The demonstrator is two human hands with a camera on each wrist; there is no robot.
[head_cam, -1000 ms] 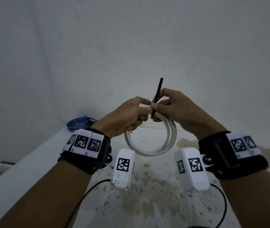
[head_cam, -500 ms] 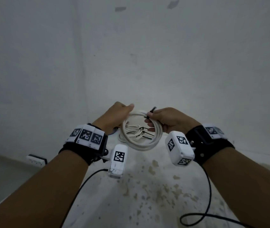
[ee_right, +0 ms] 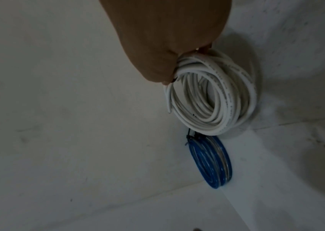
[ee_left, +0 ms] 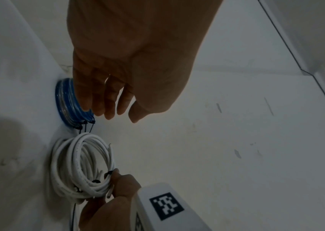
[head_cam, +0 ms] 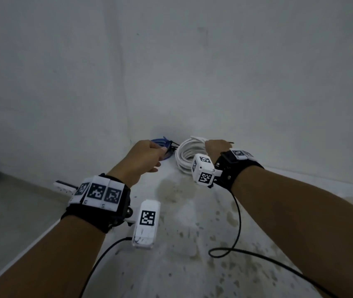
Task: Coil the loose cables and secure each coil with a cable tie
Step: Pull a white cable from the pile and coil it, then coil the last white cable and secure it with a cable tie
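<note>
At the far corner in the head view, the right hand [head_cam: 216, 148] grips the white coil [head_cam: 187, 157] beside the blue coil [head_cam: 160, 145]. Left wrist: the left hand [ee_left: 130, 62] hangs with relaxed fingers [ee_left: 110, 106], empty. Right wrist: fingers curled round white loops.

head: high, looking down past both forearms | wrists: close, along each hand | shared: white coil [head_cam: 185, 157], blue coil [ee_right: 213, 162]
</note>
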